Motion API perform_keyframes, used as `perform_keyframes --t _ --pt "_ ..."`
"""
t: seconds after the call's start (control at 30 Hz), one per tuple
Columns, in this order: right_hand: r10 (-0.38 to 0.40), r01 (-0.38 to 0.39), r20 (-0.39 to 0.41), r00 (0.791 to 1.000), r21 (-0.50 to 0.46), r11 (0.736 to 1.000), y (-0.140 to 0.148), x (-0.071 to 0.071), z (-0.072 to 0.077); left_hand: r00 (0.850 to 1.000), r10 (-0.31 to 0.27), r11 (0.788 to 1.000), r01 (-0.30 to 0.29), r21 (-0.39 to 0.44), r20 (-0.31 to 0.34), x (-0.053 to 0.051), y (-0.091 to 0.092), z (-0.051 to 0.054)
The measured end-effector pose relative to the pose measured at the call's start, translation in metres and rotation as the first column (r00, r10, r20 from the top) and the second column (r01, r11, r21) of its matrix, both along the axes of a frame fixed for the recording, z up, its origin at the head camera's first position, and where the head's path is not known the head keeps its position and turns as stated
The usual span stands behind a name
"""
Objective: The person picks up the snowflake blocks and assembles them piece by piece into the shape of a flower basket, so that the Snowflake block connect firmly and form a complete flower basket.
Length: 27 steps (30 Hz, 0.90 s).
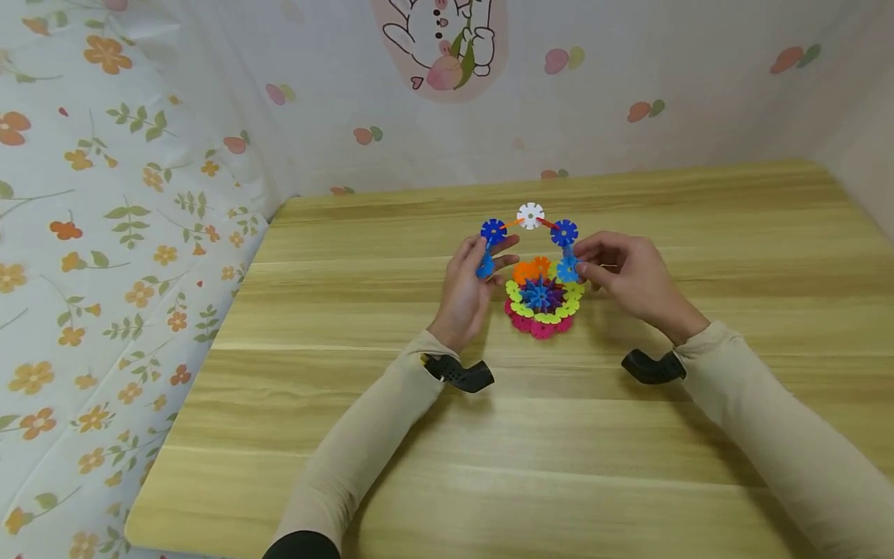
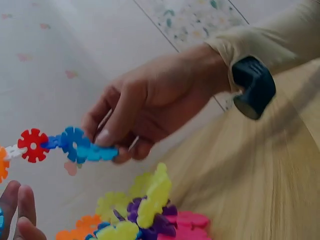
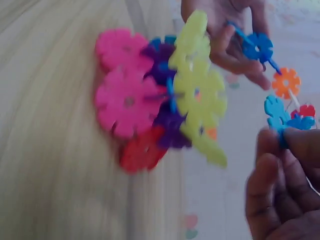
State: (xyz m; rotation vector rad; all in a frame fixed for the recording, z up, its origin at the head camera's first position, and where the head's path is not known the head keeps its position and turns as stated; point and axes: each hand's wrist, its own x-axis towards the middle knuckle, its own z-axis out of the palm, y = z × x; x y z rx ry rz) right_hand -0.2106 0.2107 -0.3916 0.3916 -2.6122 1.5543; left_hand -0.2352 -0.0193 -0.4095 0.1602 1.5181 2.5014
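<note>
Between my hands a chain of interlocking snowflake discs arches up, with a white disc [image 1: 531, 216] on top and dark blue discs at its shoulders. My left hand [image 1: 464, 291] holds its left end by a blue disc [image 1: 485, 265], some fingers spread. Thumb and fingers of my right hand [image 1: 634, 273] pinch the light blue disc [image 2: 97, 153] at the other end. Below and between the hands, a flower-like cluster of snowflake discs [image 3: 130, 102] sits on the table, pink at the base, yellow above, purple and blue inside. Orange discs [image 1: 531, 269] show at its back.
The wooden table [image 1: 335, 310] extends around the hands. A white printed cloth [image 1: 314, 93] hangs behind it, and a floral cloth [image 1: 126, 310] covers the left side. Each wrist wears a black camera mount [image 1: 653, 366].
</note>
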Motion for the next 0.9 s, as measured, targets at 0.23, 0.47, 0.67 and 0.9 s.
perform_keyframes --t 0.23,0.47,0.67,0.9 --pt "-0.004 0.009 0.106 0.994 -0.046 0.999 0.016 0.007 -0.004 0.987 -0.071 0.979 0.042 -0.199 -0.144 0.001 0.004 -0.004" --pt "-0.071 0.076 0.137 0.988 -0.032 0.997 0.027 0.009 -0.009 0.985 -0.015 0.94 -0.045 -0.339 -0.174 0.003 0.004 -0.007" --pt "-0.09 0.096 0.138 0.986 -0.035 0.995 0.03 0.013 -0.02 0.785 0.004 0.696 -0.447 -0.561 -0.62 0.02 -0.001 -0.005" --pt "-0.114 0.116 0.061 0.992 -0.036 0.993 0.027 0.019 -0.028 0.429 -0.493 0.333 -0.71 -0.62 -0.757 0.057 0.024 0.007"
